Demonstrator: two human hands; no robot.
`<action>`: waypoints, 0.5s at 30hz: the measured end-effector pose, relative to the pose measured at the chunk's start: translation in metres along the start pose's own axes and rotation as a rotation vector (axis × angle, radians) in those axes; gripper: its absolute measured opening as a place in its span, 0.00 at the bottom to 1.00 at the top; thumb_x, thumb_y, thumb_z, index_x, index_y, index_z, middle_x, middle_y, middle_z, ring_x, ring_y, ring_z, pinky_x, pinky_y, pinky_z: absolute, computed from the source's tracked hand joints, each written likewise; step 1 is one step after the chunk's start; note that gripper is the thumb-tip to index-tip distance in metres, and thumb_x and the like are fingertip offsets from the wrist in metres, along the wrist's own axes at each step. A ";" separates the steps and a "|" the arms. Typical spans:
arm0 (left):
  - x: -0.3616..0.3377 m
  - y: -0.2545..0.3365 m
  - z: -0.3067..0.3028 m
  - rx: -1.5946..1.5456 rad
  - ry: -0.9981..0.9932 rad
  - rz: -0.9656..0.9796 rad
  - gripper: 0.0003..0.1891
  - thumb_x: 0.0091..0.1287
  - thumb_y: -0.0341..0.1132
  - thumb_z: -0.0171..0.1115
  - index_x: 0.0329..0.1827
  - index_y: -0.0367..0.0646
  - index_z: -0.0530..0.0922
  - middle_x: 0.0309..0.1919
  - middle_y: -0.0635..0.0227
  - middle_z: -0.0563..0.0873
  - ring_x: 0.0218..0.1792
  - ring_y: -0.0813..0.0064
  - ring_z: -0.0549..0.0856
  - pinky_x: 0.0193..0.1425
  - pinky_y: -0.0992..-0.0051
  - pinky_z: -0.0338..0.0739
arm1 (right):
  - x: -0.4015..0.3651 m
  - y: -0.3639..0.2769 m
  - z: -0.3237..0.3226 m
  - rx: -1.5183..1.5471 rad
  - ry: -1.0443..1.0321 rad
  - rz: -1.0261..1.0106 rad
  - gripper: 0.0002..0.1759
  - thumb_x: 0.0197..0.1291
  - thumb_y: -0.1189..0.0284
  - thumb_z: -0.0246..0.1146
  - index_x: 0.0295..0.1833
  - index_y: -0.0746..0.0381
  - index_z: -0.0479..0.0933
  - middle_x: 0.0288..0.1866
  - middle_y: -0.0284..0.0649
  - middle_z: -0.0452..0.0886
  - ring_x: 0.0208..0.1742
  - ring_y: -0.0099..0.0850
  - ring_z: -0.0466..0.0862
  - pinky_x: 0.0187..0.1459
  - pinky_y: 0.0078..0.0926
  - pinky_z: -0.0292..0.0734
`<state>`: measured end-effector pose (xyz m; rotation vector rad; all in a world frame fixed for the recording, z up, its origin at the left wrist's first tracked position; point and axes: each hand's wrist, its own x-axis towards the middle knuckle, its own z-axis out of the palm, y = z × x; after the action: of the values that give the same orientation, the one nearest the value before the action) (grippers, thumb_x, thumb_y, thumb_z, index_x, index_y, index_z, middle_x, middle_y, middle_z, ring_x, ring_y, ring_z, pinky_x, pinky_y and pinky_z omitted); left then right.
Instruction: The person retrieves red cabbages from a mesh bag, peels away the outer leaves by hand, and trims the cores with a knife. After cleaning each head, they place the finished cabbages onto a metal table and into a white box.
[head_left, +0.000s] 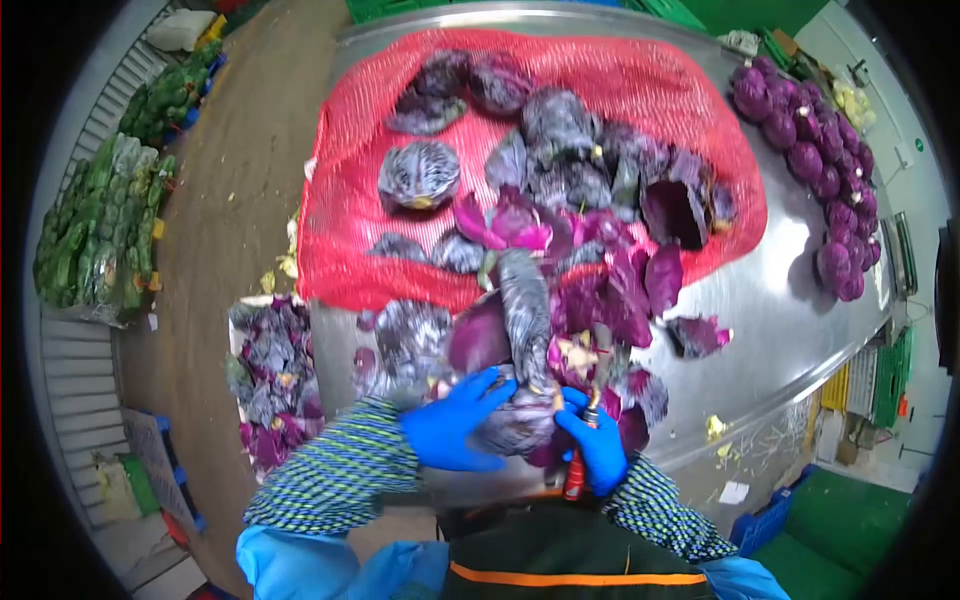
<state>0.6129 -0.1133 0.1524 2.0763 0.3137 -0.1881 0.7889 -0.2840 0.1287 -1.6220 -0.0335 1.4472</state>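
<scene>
A red cabbage (515, 428) with dark outer leaves sits at the table's near edge. My left hand (455, 425), in a blue glove, cups its left side with thumb and fingers apart. A long dark leaf (525, 310) stands out from the top of this head. In my right hand (598, 448), also gloved blue, is a knife with a red handle (574, 478); its blade (602, 365) points away from me. Right-hand fingertips touch the base of the leaf. Loose purple leaves (600, 305) lie just beyond both hands.
A red mesh sack (360, 110) is spread on the metal table (790, 235), with a whole cabbage (420, 174) and several dark heads and leaves on it. Peeled purple cabbages (805, 160) are piled at the right edge. A bin of leaf scraps (275, 370) stands left.
</scene>
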 end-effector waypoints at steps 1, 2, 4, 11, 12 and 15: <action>0.002 -0.008 0.040 -0.045 0.190 -0.016 0.42 0.48 0.45 0.73 0.66 0.46 0.62 0.68 0.40 0.56 0.67 0.40 0.59 0.69 0.52 0.55 | -0.002 0.011 -0.005 0.038 0.006 0.024 0.30 0.57 0.64 0.64 0.64 0.61 0.65 0.49 0.33 0.78 0.39 0.19 0.77 0.25 0.16 0.72; 0.006 -0.006 0.054 0.048 0.279 -0.006 0.41 0.46 0.46 0.74 0.63 0.44 0.64 0.67 0.41 0.57 0.66 0.41 0.61 0.69 0.52 0.56 | -0.002 0.017 -0.008 0.085 0.013 0.043 0.30 0.58 0.63 0.64 0.64 0.61 0.65 0.49 0.33 0.78 0.39 0.19 0.77 0.25 0.16 0.72; 0.005 -0.003 0.078 0.180 0.342 0.010 0.44 0.44 0.46 0.75 0.65 0.42 0.62 0.66 0.42 0.59 0.65 0.42 0.62 0.68 0.53 0.57 | -0.001 0.020 -0.023 0.063 0.034 -0.069 0.26 0.60 0.64 0.62 0.62 0.59 0.66 0.46 0.33 0.77 0.37 0.20 0.77 0.26 0.16 0.73; 0.027 0.018 0.102 0.014 0.504 -0.202 0.54 0.36 0.46 0.79 0.68 0.39 0.58 0.62 0.46 0.64 0.65 0.51 0.63 0.68 0.57 0.59 | -0.045 0.031 -0.051 -0.238 0.060 -0.662 0.27 0.62 0.78 0.56 0.67 0.60 0.62 0.52 0.37 0.74 0.47 0.24 0.77 0.43 0.21 0.75; 0.028 0.017 0.106 0.023 0.492 -0.190 0.54 0.36 0.46 0.79 0.68 0.39 0.58 0.62 0.46 0.64 0.65 0.51 0.63 0.68 0.57 0.59 | -0.048 0.037 -0.053 -0.405 0.058 -0.794 0.28 0.62 0.78 0.56 0.68 0.59 0.61 0.51 0.39 0.75 0.50 0.25 0.77 0.46 0.22 0.75; 0.026 0.010 0.120 -0.149 0.642 -0.298 0.52 0.37 0.41 0.80 0.66 0.36 0.58 0.60 0.51 0.62 0.62 0.59 0.65 0.67 0.62 0.60 | -0.058 0.051 -0.054 -0.543 0.108 -0.758 0.29 0.62 0.75 0.57 0.69 0.58 0.61 0.45 0.43 0.78 0.44 0.30 0.81 0.44 0.27 0.76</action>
<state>0.6401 -0.2176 0.0939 1.8861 0.9946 0.3274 0.7863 -0.3779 0.1339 -1.8142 -0.9448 0.7831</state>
